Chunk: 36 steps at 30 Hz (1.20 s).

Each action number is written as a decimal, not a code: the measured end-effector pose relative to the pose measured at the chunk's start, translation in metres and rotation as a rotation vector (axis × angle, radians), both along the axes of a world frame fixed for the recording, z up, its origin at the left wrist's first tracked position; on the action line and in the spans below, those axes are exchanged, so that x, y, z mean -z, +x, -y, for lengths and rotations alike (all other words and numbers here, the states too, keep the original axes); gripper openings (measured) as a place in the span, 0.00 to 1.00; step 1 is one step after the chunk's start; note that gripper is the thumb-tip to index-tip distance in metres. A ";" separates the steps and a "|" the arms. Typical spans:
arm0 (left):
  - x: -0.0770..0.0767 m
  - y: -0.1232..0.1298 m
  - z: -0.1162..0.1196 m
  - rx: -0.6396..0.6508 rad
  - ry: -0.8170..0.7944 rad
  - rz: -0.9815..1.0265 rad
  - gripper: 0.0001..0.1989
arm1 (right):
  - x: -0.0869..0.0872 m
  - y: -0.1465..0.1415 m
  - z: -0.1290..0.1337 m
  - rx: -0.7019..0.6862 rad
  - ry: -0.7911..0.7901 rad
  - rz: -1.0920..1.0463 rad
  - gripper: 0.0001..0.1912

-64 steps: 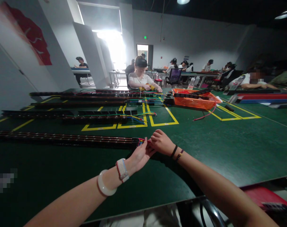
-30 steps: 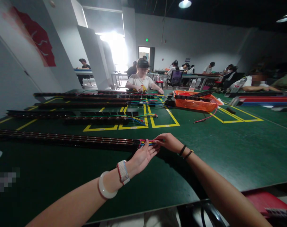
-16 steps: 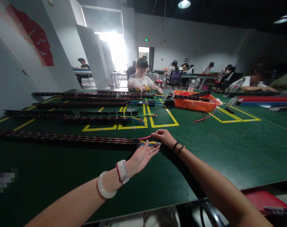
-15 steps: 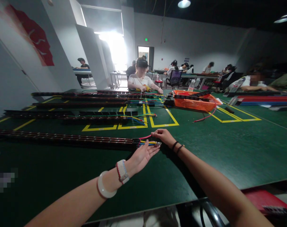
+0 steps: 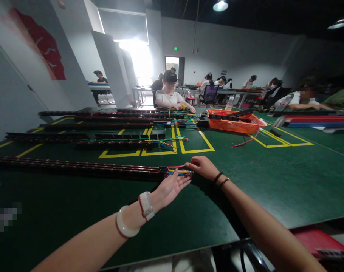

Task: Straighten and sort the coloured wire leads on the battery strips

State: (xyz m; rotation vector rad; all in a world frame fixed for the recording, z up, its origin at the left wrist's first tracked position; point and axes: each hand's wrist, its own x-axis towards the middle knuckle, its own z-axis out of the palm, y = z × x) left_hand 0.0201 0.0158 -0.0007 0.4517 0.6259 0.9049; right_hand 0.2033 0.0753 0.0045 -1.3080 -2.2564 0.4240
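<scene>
My left hand [image 5: 171,189] is turned palm up with its fingers stretched under a bundle of yellow and blue wires [image 5: 184,172], the thumb lying over them. These wires come out of the right end of a long set of dark brown bars [image 5: 104,165] with silvery spots along them. My right hand [image 5: 203,166] pinches the end of a red wire [image 5: 176,166] between thumb and fingertips, just above and right of the bundle. The red wire runs nearly straight from the bars' end to these fingers. Ring-like metal ends show at the bundle's tip, partly hidden by my left fingers.
Several more dark bars with coloured wires [image 5: 115,144] lie farther back on the green table [image 5: 259,181], among yellow tape outlines [image 5: 199,151]. An orange basket [image 5: 231,126] holds dark parts and a red wire. A co-worker [image 5: 169,96] sits opposite, holding a yellow tool.
My right hand has moved slightly right and down, and the red wire is straighter and lower. My left hand stays about where it was.
</scene>
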 end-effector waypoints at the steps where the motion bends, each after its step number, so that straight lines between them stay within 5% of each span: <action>1: 0.000 0.000 0.000 0.000 0.010 0.002 0.15 | -0.002 0.002 0.002 -0.072 -0.056 -0.001 0.27; 5: 0.004 0.000 -0.001 -0.021 0.051 -0.003 0.13 | -0.005 0.006 0.007 -0.257 -0.192 0.014 0.27; 19: 0.002 0.000 0.001 0.018 0.078 -0.054 0.17 | 0.019 -0.009 -0.008 0.069 -0.101 -0.105 0.25; 31: 0.009 -0.003 -0.002 0.065 0.097 -0.021 0.18 | 0.019 0.004 -0.010 -0.067 -0.224 -0.032 0.30; 36: 0.009 -0.002 -0.003 0.067 0.091 -0.006 0.17 | 0.007 0.007 -0.005 0.080 -0.056 0.042 0.32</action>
